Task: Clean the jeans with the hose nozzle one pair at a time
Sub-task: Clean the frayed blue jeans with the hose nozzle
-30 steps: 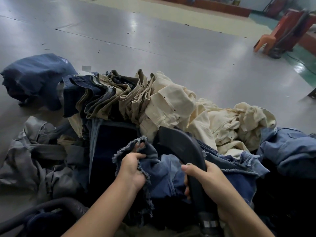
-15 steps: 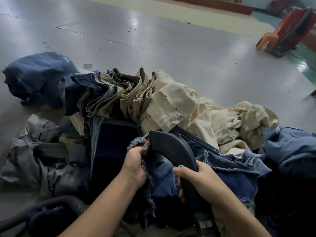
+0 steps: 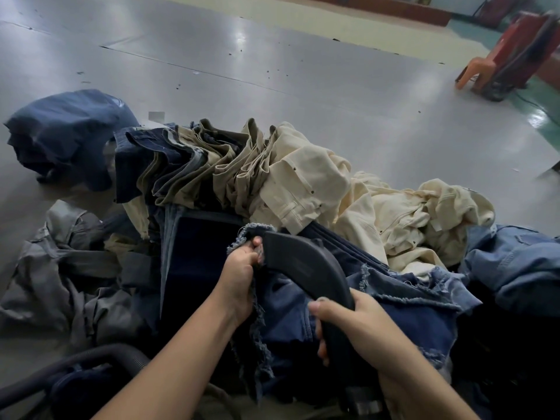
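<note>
In the head view, a pair of dark blue denim jeans with frayed, fringed edges (image 3: 394,316) is seen lying on top of the heap of garments just in front of the person. Its raw-edged hem is bunched in the left hand (image 3: 239,268), whose fingers are curled tight round the fabric near the top of the fold. The curved black plastic hose nozzle (image 3: 306,268) is gripped at its neck by the right hand (image 3: 357,322), with the thumb laid across the front and the fingers wrapped beneath; the flat mouth of the nozzle is brought right up against the held hem, beside the left fingers (image 3: 256,242).

The step in hand is judged to be the passing of the nozzle over this one pair. It would be done well if the cloth were kept taut by the left hand, so that a flat face is offered to the nozzle mouth and loose fringe is not drawn in. The nozzle should be led along the leg away from the fingers.

Behind, cream cotton trousers (image 3: 306,189), olive and navy folded pairs (image 3: 194,165) and a grey garment (image 3: 72,268) are left on the grey polished floor (image 3: 303,80). A ribbed grey hose (image 3: 91,359) is seen at lower left.
</note>
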A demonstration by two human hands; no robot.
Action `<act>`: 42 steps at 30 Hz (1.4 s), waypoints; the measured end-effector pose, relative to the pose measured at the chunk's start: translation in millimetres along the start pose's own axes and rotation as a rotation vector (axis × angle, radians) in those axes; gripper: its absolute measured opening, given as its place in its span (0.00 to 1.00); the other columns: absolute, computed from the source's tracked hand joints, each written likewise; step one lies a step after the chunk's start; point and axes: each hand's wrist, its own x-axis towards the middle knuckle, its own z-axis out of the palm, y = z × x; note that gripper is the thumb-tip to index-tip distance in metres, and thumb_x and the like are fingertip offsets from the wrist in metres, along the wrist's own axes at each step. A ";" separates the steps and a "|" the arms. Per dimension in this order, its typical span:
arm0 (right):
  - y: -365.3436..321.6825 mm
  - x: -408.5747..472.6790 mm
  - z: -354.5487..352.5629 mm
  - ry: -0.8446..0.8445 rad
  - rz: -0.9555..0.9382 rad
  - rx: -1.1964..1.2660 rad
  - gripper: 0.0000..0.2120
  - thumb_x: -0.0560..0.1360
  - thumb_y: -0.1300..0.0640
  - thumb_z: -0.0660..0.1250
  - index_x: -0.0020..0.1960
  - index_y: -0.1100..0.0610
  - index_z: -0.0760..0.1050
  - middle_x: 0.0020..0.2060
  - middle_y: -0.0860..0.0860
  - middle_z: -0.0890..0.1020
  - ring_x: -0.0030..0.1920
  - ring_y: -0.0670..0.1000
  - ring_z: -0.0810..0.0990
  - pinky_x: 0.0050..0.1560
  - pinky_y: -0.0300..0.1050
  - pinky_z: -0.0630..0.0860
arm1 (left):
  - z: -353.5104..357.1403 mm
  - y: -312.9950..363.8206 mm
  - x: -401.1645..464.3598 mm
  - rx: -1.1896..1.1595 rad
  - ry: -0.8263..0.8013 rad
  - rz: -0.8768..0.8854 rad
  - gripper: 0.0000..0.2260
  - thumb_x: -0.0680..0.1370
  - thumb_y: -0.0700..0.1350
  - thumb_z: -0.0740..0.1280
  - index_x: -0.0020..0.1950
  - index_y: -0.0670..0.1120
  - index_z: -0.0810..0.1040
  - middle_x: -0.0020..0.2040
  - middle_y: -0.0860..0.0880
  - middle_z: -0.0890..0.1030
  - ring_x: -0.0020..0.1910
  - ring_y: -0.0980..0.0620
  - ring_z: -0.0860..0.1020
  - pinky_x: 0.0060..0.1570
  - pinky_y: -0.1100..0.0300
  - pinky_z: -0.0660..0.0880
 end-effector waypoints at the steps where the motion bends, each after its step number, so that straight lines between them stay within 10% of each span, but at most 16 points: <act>1: -3.2 2.9 -1.5 0.017 -0.009 0.005 0.08 0.74 0.61 0.69 0.40 0.61 0.73 0.25 0.54 0.77 0.23 0.52 0.76 0.25 0.43 0.74 | 0.6 0.7 -0.4 -0.004 -0.017 -0.004 0.14 0.73 0.28 0.53 0.40 0.46 0.69 0.37 0.44 0.70 0.36 0.49 0.71 0.40 0.59 0.70; 8: -15.1 22.4 -1.0 0.173 -0.048 0.082 0.09 0.73 0.57 0.71 0.38 0.60 0.74 0.24 0.52 0.76 0.23 0.50 0.75 0.25 0.41 0.74 | -1.3 -2.5 -7.4 -0.013 -0.073 -0.107 0.17 0.70 0.28 0.51 0.30 0.47 0.69 0.28 0.49 0.67 0.28 0.53 0.66 0.33 0.61 0.65; 11: -17.4 22.1 -11.3 0.212 -0.050 0.106 0.10 0.73 0.57 0.71 0.39 0.62 0.74 0.24 0.53 0.76 0.23 0.50 0.75 0.23 0.39 0.72 | -3.9 -0.8 -10.6 -0.118 -0.036 -0.214 0.05 0.69 0.42 0.61 0.34 0.43 0.72 0.31 0.46 0.72 0.31 0.49 0.72 0.36 0.57 0.71; 15: -7.8 13.8 -15.5 0.187 -0.034 0.131 0.09 0.73 0.57 0.71 0.40 0.61 0.74 0.26 0.54 0.76 0.24 0.50 0.76 0.24 0.40 0.73 | -7.7 0.1 0.7 -0.048 0.135 -0.271 0.19 0.73 0.59 0.70 0.41 0.42 0.77 0.35 0.44 0.75 0.36 0.46 0.76 0.40 0.53 0.75; 22: -23.4 5.4 -7.1 0.170 -0.127 0.075 0.09 0.74 0.59 0.70 0.40 0.62 0.73 0.25 0.52 0.76 0.23 0.49 0.75 0.24 0.39 0.72 | 1.8 6.9 10.1 0.212 0.385 0.003 0.09 0.79 0.46 0.65 0.52 0.41 0.78 0.48 0.38 0.81 0.48 0.42 0.80 0.45 0.51 0.77; 29: -75.0 -1.1 -3.4 0.109 -0.411 0.065 0.12 0.73 0.57 0.72 0.42 0.65 0.73 0.27 0.53 0.77 0.26 0.51 0.78 0.28 0.44 0.77 | 24.0 80.5 1.1 0.328 0.082 0.669 0.09 0.77 0.35 0.64 0.47 0.49 0.77 0.44 0.50 0.81 0.42 0.62 0.82 0.46 0.60 0.76; 34: -59.9 -0.3 0.5 0.058 -0.361 -0.024 0.10 0.71 0.57 0.73 0.43 0.61 0.74 0.26 0.52 0.78 0.25 0.50 0.77 0.26 0.42 0.75 | 31.3 47.2 5.1 0.007 -0.095 0.413 0.15 0.73 0.29 0.61 0.48 0.45 0.83 0.42 0.48 0.85 0.43 0.52 0.83 0.45 0.59 0.79; 42: -24.6 3.7 -10.4 0.059 -0.158 -0.079 0.07 0.73 0.61 0.71 0.44 0.61 0.73 0.27 0.54 0.78 0.26 0.53 0.78 0.27 0.45 0.76 | 10.4 19.1 8.5 0.376 -0.131 0.375 0.17 0.75 0.28 0.64 0.54 0.48 0.78 0.48 0.52 0.85 0.52 0.52 0.82 0.53 0.59 0.78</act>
